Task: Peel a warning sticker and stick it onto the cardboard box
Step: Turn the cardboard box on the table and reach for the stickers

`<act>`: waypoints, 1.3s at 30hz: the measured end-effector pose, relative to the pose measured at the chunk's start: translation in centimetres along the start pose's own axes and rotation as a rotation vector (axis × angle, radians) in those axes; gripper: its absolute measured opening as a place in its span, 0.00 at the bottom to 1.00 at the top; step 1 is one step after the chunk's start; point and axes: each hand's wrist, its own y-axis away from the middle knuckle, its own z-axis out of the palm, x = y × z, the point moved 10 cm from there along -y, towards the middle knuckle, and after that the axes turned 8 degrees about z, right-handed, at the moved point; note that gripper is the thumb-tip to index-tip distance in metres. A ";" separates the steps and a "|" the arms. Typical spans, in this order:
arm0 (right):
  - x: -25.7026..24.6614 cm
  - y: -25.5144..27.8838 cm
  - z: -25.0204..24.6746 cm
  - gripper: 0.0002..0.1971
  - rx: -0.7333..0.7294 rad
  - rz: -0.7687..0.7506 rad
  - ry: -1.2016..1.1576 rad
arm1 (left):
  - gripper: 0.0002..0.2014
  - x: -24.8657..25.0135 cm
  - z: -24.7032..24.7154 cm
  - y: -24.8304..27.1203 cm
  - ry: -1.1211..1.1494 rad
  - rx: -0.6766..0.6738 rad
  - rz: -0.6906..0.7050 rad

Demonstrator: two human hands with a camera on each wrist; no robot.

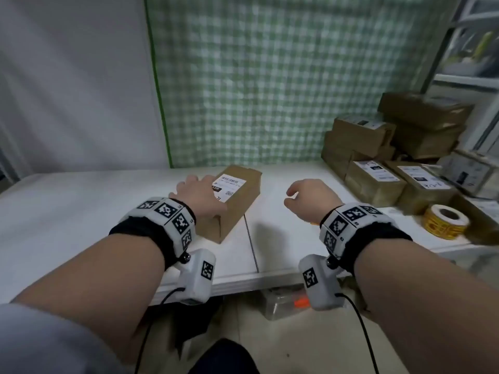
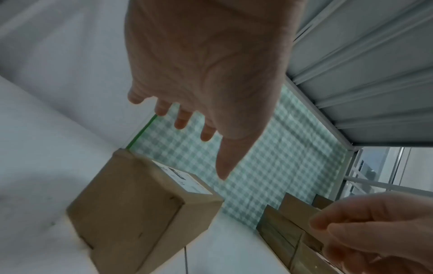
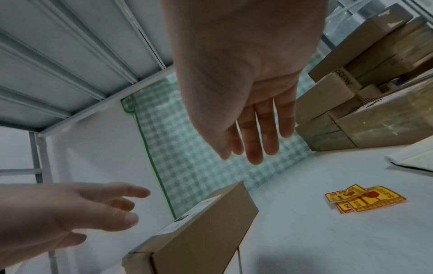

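Lying on the white table (image 1: 81, 217) in the middle of the head view is the cardboard box (image 1: 237, 201). Above it, the left hand (image 1: 199, 194) hangs with fingers spread, holding nothing. Beside it, the right hand (image 1: 310, 198) holds nothing, fingers loose. Yellow warning stickers (image 3: 364, 199) lie lower right in the right wrist view.

Parcel packing station, small storeroom.
White desk (image 1: 81, 211); labelled cardboard parcels (image 1: 378, 160) stacked at 2 o'clock; yellow sticker roll (image 1: 445, 221) at 3 o'clock; metal shelving (image 3: 58, 64) overhead.
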 end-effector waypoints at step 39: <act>-3.2 -4.2 3.1 0.59 -0.124 -0.222 -0.311 | 0.30 4.6 -2.9 -0.9 0.374 0.225 -0.026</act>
